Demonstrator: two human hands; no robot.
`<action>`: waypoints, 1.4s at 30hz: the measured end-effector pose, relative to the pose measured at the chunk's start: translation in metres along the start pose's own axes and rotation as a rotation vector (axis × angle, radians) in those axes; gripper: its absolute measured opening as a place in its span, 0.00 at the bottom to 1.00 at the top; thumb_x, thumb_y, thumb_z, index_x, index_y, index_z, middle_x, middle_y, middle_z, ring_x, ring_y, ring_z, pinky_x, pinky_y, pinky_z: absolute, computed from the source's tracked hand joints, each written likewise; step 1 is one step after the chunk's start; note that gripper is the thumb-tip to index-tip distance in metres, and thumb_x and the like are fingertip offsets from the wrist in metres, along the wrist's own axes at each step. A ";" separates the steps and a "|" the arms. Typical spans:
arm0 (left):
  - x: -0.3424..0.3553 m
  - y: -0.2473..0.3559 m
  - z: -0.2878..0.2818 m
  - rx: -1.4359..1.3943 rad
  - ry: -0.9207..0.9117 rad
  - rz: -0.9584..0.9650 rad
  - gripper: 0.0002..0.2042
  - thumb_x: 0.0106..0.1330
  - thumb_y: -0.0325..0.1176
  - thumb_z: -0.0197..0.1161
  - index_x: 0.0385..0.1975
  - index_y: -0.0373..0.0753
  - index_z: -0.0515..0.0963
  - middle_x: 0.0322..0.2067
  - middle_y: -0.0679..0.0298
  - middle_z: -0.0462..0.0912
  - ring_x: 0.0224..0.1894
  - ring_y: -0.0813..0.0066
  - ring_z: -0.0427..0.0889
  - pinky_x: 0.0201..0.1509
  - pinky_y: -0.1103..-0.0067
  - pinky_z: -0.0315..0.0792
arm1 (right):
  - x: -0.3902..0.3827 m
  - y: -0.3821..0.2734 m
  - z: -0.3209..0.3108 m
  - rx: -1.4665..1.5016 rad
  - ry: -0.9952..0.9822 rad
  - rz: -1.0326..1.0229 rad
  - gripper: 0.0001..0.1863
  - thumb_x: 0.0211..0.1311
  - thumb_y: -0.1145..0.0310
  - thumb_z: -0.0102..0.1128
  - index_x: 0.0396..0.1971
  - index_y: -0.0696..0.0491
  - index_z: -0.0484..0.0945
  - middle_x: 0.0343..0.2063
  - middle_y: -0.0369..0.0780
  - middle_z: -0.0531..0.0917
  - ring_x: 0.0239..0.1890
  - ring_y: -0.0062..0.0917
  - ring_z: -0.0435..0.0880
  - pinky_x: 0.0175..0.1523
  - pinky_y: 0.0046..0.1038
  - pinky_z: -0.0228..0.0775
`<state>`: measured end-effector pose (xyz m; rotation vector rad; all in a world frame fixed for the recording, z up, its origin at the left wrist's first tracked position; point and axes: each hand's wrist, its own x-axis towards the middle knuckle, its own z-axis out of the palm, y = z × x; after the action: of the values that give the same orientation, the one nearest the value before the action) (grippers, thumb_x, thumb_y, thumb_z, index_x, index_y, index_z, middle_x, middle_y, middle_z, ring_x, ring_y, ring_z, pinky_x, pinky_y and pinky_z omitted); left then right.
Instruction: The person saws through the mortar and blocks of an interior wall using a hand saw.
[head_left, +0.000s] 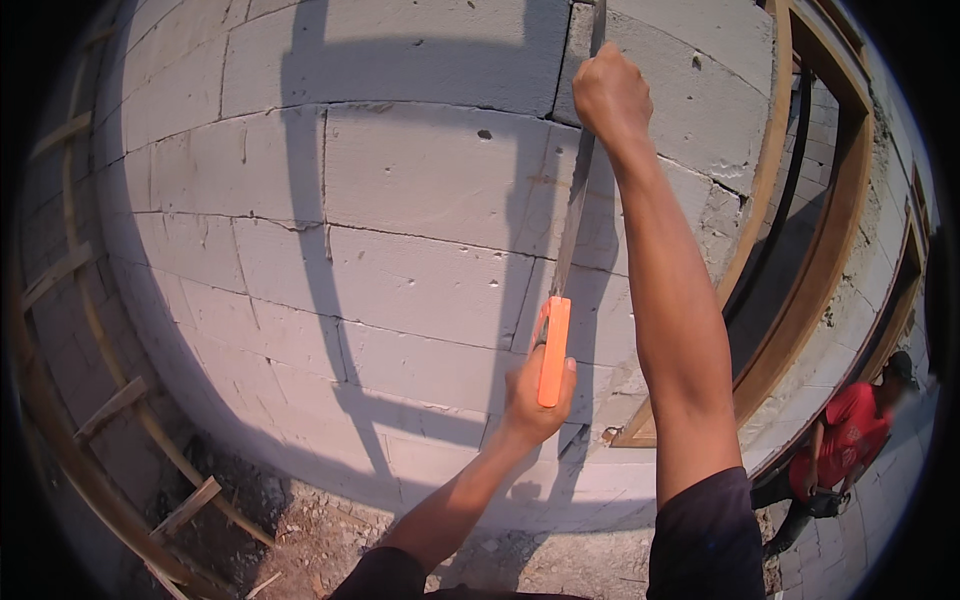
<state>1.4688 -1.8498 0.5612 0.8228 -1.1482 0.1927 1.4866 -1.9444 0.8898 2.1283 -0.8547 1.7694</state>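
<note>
A hand saw with an orange handle (pixel 555 352) stands nearly upright against the wall of pale grey blocks (pixel 425 165). My left hand (pixel 532 398) is closed round its handle, low in the view. Higher up, my right hand (pixel 610 92) is closed on the upper part of the long metal blade (pixel 573 200), whose tip runs out of view at the top edge. The blade lies over a shadowed stretch of blockwork, just left of a wooden frame; whether it touches the blocks I cannot tell.
A wooden ladder-like frame (pixel 70 300) runs down the far left. An opening with a wooden frame (pixel 850 200) is at the right. A person in a red shirt (pixel 845 440) is at the lower right. Rubble (pixel 305 530) lies along the wall's foot.
</note>
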 end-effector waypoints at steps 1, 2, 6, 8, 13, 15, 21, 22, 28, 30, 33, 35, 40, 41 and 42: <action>-0.003 -0.001 0.000 0.001 0.001 -0.004 0.04 0.66 0.24 0.58 0.30 0.32 0.72 0.13 0.65 0.66 0.14 0.78 0.66 0.20 0.77 0.62 | -0.005 0.001 0.001 0.014 -0.002 0.006 0.18 0.66 0.61 0.45 0.42 0.61 0.76 0.41 0.59 0.82 0.48 0.58 0.80 0.53 0.52 0.71; -0.006 -0.003 -0.001 0.007 0.003 -0.005 0.03 0.66 0.24 0.58 0.32 0.31 0.72 0.13 0.66 0.66 0.14 0.79 0.66 0.20 0.78 0.62 | -0.009 0.002 0.002 0.013 -0.007 0.008 0.18 0.66 0.61 0.45 0.42 0.61 0.76 0.41 0.59 0.82 0.48 0.58 0.80 0.53 0.52 0.71; -0.018 -0.006 -0.003 0.021 0.000 0.038 0.04 0.66 0.23 0.58 0.36 0.30 0.74 0.13 0.66 0.66 0.14 0.80 0.66 0.20 0.79 0.62 | -0.023 0.001 0.000 0.005 -0.010 0.014 0.14 0.64 0.65 0.46 0.40 0.61 0.75 0.40 0.57 0.82 0.47 0.55 0.81 0.53 0.50 0.72; -0.024 -0.006 -0.003 0.015 0.011 0.037 0.05 0.65 0.23 0.58 0.37 0.29 0.74 0.13 0.67 0.67 0.14 0.81 0.66 0.19 0.80 0.63 | -0.030 -0.002 -0.002 -0.003 -0.020 0.014 0.12 0.63 0.69 0.47 0.39 0.61 0.74 0.41 0.56 0.83 0.47 0.53 0.82 0.53 0.49 0.73; -0.042 -0.003 -0.006 0.022 0.009 -0.049 0.04 0.65 0.23 0.58 0.36 0.30 0.74 0.14 0.66 0.68 0.14 0.81 0.67 0.19 0.79 0.64 | -0.044 0.005 0.005 -0.008 -0.038 0.027 0.12 0.63 0.69 0.48 0.38 0.61 0.74 0.40 0.55 0.83 0.47 0.53 0.82 0.52 0.50 0.73; -0.048 -0.001 -0.012 0.033 0.004 -0.086 0.04 0.65 0.23 0.58 0.36 0.30 0.74 0.14 0.66 0.68 0.14 0.81 0.67 0.19 0.79 0.64 | -0.049 0.001 0.005 0.000 -0.052 0.044 0.11 0.63 0.69 0.47 0.38 0.61 0.74 0.40 0.55 0.83 0.46 0.53 0.82 0.51 0.50 0.73; -0.060 0.009 -0.019 0.078 -0.015 -0.114 0.03 0.64 0.24 0.59 0.32 0.31 0.73 0.14 0.64 0.69 0.14 0.76 0.68 0.20 0.77 0.65 | -0.068 0.002 0.002 0.021 -0.074 0.049 0.13 0.64 0.67 0.47 0.37 0.62 0.74 0.39 0.56 0.83 0.44 0.55 0.82 0.50 0.51 0.73; -0.063 0.010 -0.021 0.080 -0.012 -0.119 0.03 0.64 0.24 0.59 0.32 0.31 0.73 0.14 0.64 0.69 0.14 0.76 0.68 0.20 0.77 0.65 | -0.072 0.000 0.000 0.032 -0.096 0.049 0.10 0.63 0.70 0.47 0.36 0.62 0.74 0.38 0.54 0.83 0.44 0.53 0.83 0.50 0.50 0.73; -0.082 0.017 -0.029 0.181 -0.039 -0.139 0.04 0.63 0.26 0.59 0.30 0.32 0.73 0.16 0.59 0.72 0.15 0.68 0.71 0.22 0.74 0.67 | -0.092 0.003 0.002 0.042 -0.077 0.048 0.11 0.64 0.69 0.48 0.35 0.62 0.73 0.38 0.54 0.83 0.43 0.53 0.83 0.49 0.51 0.73; -0.090 0.017 -0.028 0.164 -0.070 -0.251 0.04 0.64 0.27 0.58 0.30 0.33 0.74 0.18 0.57 0.73 0.16 0.66 0.73 0.23 0.73 0.68 | -0.097 0.006 0.002 0.028 -0.102 0.059 0.11 0.64 0.69 0.48 0.36 0.62 0.73 0.38 0.54 0.83 0.43 0.53 0.83 0.49 0.51 0.73; -0.102 0.015 -0.029 0.198 -0.072 -0.223 0.05 0.65 0.29 0.59 0.33 0.34 0.74 0.18 0.55 0.74 0.18 0.57 0.76 0.24 0.70 0.70 | -0.106 0.006 0.000 0.029 -0.134 0.080 0.11 0.64 0.68 0.48 0.37 0.62 0.72 0.38 0.54 0.82 0.43 0.54 0.82 0.48 0.51 0.73; -0.105 0.019 -0.030 0.209 -0.068 -0.246 0.05 0.66 0.29 0.59 0.34 0.34 0.74 0.19 0.54 0.75 0.19 0.54 0.78 0.24 0.68 0.71 | -0.113 0.005 0.001 0.034 -0.147 0.095 0.10 0.65 0.68 0.48 0.37 0.61 0.72 0.38 0.54 0.82 0.43 0.54 0.83 0.48 0.51 0.73; -0.124 0.015 -0.038 0.225 -0.078 -0.268 0.06 0.65 0.29 0.59 0.35 0.34 0.74 0.19 0.53 0.75 0.20 0.51 0.79 0.24 0.67 0.72 | -0.131 0.007 0.007 0.034 -0.150 0.083 0.09 0.65 0.69 0.50 0.36 0.61 0.71 0.36 0.53 0.82 0.40 0.53 0.83 0.44 0.51 0.75; -0.127 0.014 -0.038 0.211 -0.084 -0.273 0.05 0.65 0.29 0.59 0.35 0.34 0.74 0.19 0.53 0.75 0.20 0.50 0.79 0.24 0.68 0.72 | -0.135 0.008 0.007 0.030 -0.148 0.084 0.09 0.65 0.69 0.50 0.36 0.61 0.71 0.36 0.53 0.82 0.40 0.53 0.83 0.44 0.51 0.75; -0.129 0.014 -0.038 0.198 -0.089 -0.277 0.05 0.65 0.29 0.59 0.34 0.33 0.74 0.18 0.53 0.75 0.20 0.50 0.79 0.23 0.68 0.73 | -0.139 0.008 0.008 0.034 -0.143 0.079 0.09 0.65 0.69 0.50 0.36 0.61 0.71 0.36 0.53 0.82 0.40 0.53 0.83 0.44 0.51 0.75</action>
<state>1.4339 -1.7809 0.4507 1.1655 -1.0961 0.0399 1.4754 -1.9166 0.7540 2.2954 -0.9637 1.6961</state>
